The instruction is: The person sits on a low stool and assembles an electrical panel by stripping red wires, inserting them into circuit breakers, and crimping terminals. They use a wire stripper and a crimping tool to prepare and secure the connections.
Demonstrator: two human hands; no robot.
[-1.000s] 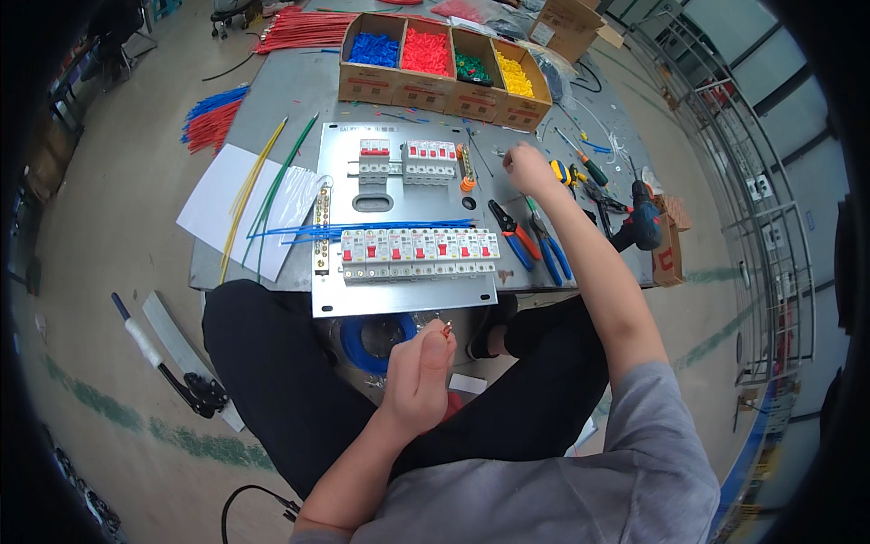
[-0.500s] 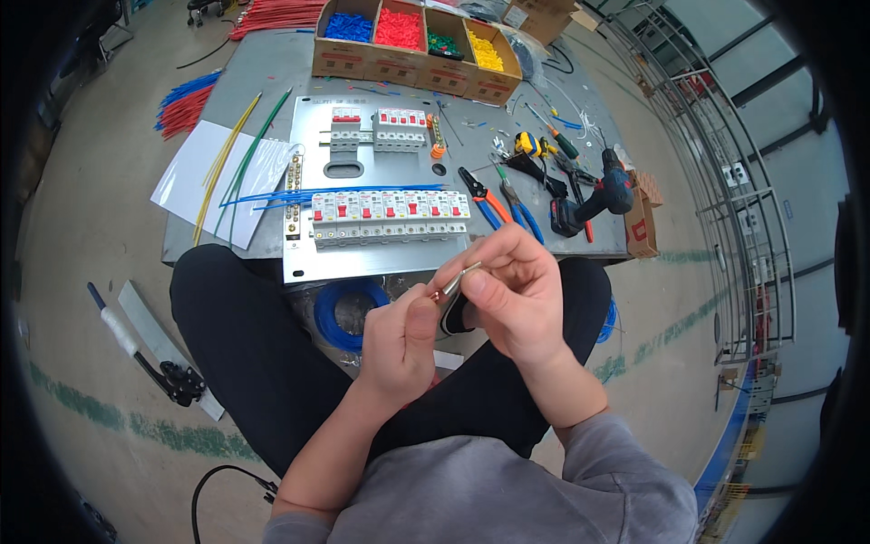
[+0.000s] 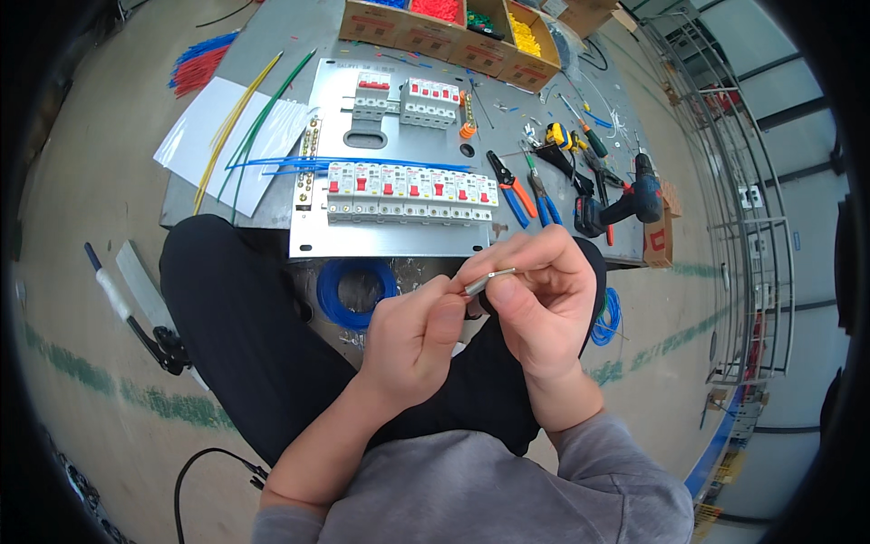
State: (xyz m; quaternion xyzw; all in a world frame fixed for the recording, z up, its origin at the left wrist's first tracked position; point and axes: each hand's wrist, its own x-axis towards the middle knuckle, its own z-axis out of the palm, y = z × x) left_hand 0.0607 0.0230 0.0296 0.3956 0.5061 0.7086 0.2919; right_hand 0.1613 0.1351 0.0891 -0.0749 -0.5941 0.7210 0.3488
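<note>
My right hand (image 3: 541, 304) pinches a small silvery metal pin-like piece (image 3: 482, 282) between thumb and forefinger, its thin tip pointing up and to the right. My left hand (image 3: 415, 331) is closed against the piece's other end; whatever its fingers grip there is mostly hidden. Both hands are held over my lap, just in front of the table. Beyond them lies a metal mounting plate (image 3: 399, 238) with a long row of circuit breakers (image 3: 412, 192) and two smaller breaker groups. Blue wires (image 3: 272, 162) run along the top of the long row.
Cutters with orange and blue handles (image 3: 513, 190), blue-handled pliers (image 3: 544, 199) and a cordless drill (image 3: 625, 204) lie right of the plate. Yellow wires (image 3: 237, 118) and green wires (image 3: 272, 111) cross a white sheet (image 3: 186, 145). Divided cardboard boxes (image 3: 435, 38) stand behind; a blue wire coil (image 3: 328, 299) lies below.
The view has shifted, so the table appears higher and farther right. Both hands still hold together around the small metal piece, which is tilted a little flatter.
</note>
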